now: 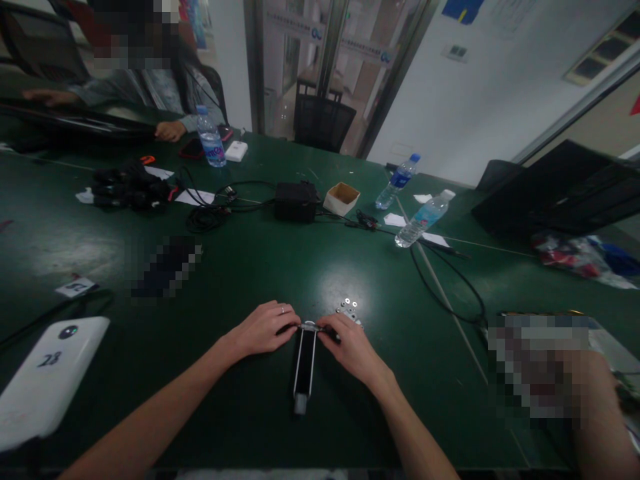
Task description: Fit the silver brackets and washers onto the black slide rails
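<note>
A long narrow metal frame [305, 363] with a dark middle and a grey block at its near end lies on the green table [225, 413]. My left hand [267, 327] has its fingers closed on the left side of the frame's far end. On the right side of that same end, my right hand [347, 343] is closed with finger and thumb together. A small dark thing shows by the right fingers, too small to make out. Several small washers and metal pieces [347, 301] lie just beyond my right hand.
A white device marked 28 [55, 373] lies at the left. Across the table are a black box [296, 202], a small carton [342, 199], cables and bottles [425, 219]. Another person [145, 87] sits far left; another hand [593, 380] is at the right.
</note>
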{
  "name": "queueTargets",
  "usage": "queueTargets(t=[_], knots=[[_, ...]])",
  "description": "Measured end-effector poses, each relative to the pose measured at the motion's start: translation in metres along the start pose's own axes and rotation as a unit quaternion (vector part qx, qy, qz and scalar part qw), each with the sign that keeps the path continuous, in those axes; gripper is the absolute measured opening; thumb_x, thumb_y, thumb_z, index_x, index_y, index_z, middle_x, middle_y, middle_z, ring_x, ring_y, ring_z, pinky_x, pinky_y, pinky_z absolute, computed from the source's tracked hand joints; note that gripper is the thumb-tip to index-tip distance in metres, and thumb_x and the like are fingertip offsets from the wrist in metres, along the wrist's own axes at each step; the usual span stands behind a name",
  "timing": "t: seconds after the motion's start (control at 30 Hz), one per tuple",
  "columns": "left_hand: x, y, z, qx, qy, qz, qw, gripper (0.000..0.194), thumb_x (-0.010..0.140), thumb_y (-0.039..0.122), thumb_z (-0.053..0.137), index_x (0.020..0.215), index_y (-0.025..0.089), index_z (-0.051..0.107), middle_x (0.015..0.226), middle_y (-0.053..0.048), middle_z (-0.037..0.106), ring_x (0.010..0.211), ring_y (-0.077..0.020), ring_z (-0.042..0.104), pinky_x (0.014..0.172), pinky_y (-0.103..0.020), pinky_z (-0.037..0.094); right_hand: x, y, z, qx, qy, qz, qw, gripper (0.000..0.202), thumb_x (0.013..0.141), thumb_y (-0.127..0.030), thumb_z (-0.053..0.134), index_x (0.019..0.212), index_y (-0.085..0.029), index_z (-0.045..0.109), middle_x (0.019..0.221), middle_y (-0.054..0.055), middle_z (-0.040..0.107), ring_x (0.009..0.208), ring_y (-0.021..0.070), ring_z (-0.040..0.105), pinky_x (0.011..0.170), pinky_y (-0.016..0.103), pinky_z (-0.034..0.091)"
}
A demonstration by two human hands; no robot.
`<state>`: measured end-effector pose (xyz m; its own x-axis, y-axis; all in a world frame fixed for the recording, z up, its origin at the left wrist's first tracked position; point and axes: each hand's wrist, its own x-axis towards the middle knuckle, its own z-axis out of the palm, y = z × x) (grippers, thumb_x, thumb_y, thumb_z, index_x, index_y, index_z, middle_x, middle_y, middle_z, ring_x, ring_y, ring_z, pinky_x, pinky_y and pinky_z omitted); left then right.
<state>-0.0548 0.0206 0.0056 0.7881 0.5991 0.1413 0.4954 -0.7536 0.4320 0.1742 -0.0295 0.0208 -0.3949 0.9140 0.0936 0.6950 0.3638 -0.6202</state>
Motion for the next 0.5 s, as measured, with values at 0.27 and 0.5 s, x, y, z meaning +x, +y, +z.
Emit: queueTargets(t=[0.27,0.5], knots=[[0.000,-0.001,0.001,-0.005,-0.007,-0.005,1.000,0.016,0.091,0.018,0.051,0.101,0.017,0.063,0.095,-0.003,0.065,0.085,-0.0154,0.060,0.075,-0.027,0.044,-0.002,0.006,-0.012,-0.014,0.018,0.017,1.000,0.017,0.086,-0.019,0.059,0.102,-0.020,0.062,0.096,0.005,0.065,0.087,0.0185,0.062,0.079,0.033,0.051],[-0.001,-0.002,0.001,-0.011,0.005,0.000,1.000,0.017,0.093,0.019,0.048,0.102,0.017,0.062,0.096,-0.003,0.065,0.085,-0.0141,0.059,0.075,-0.025,0.044,-0.020,0.024,-0.055,-0.055,0.125,0.091,0.986,0.017,0.089,-0.031,0.053,0.095,-0.020,0.064,0.089,0.007,0.067,0.076,0.0194,0.062,0.072,0.033,0.051]])
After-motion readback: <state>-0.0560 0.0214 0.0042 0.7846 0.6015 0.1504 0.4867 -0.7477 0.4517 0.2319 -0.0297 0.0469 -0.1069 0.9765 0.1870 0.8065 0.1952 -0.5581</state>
